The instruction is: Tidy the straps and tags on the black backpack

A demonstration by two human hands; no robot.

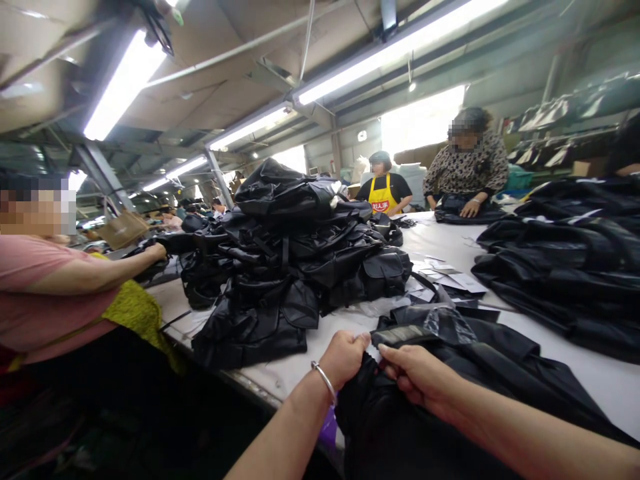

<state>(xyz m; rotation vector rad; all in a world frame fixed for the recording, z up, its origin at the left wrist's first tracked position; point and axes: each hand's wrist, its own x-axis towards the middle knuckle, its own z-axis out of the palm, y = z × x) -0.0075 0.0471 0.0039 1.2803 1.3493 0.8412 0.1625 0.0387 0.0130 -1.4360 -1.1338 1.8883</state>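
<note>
My left hand (345, 357), with a silver bangle on its wrist, is closed in a fist on the edge of a black leather-like garment (465, 373) that lies on the white table (600, 380) right in front of me. My right hand (417, 373) pinches the same garment just to the right, fingers pressed together. Both hands sit at the garment's near left edge, a few centimetres apart.
A tall heap of black garments (295, 260) rises behind my hands. Another black pile (565, 267) lies at the right. Paper tags (450, 277) are scattered between them. A person in pink (45, 293) works at the left; two more people (467, 170) stand at the table's far end.
</note>
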